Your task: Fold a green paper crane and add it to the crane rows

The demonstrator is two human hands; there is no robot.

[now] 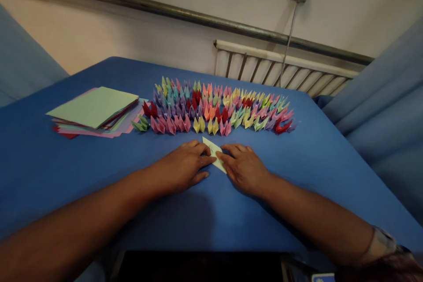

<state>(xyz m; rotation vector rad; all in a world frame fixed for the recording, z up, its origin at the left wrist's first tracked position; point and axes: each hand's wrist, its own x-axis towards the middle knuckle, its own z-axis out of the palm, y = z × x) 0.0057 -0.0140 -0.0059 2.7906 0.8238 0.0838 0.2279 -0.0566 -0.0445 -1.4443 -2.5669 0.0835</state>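
A small pale yellow-green folded paper (pixel 211 148) lies on the blue table (pixel 297 176) between my two hands. My left hand (pixel 185 167) rests palm down with its fingertips pressed on the paper's left edge. My right hand (pixel 243 167) lies flat opposite, its fingers pressing the paper's right side and lower tip. Just beyond them stand rows of several small folded paper pieces (pixel 218 108) in pink, purple, red, yellow and green.
A stack of coloured square paper sheets (pixel 95 110), light green on top, lies at the left of the table. Behind the table are a white radiator (pixel 280 68), a metal rail (pixel 165 9) on the wall and blue fabric (pixel 386 110) at the right.
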